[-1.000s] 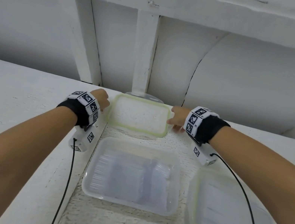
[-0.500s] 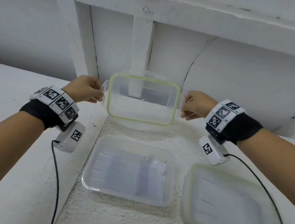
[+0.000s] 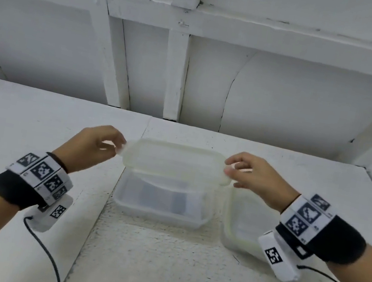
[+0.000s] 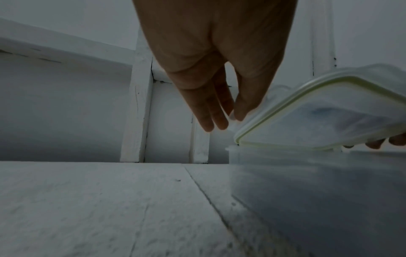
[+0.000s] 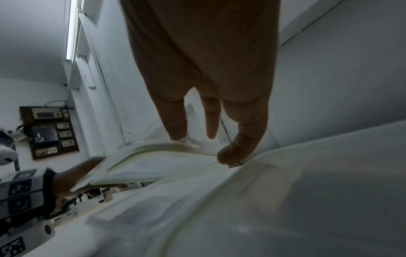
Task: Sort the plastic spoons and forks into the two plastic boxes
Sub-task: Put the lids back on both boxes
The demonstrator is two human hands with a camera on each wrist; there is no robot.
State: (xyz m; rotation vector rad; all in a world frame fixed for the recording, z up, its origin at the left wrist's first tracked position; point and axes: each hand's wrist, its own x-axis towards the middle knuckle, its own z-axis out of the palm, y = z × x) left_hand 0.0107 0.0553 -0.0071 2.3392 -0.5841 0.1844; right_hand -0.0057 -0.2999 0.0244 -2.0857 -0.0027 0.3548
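Note:
A clear plastic lid [image 3: 175, 161] with a pale green seal hangs level just above an open clear box [image 3: 160, 207] in the middle of the table. My left hand [image 3: 120, 148] pinches the lid's left end and my right hand [image 3: 229, 166] pinches its right end. In the left wrist view the lid [image 4: 329, 111] tilts over the box [image 4: 307, 173]. The right wrist view shows the lid [image 5: 158, 165] between thumb and fingers. The box's contents are blurred; faint clear cutlery shapes show through. A second box [image 3: 242, 223] with its lid on stands to the right.
The white table [image 3: 34, 119] ends at a white panelled wall [image 3: 287, 96] close behind the boxes. A raised plank runs along the left side. Cables trail from both wrist cameras. A switchboard [image 5: 50, 130] hangs on a side wall.
Both hands picked the lid up from the back of the table, tilted it upright, then brought it forward and laid it flat just above the open box.

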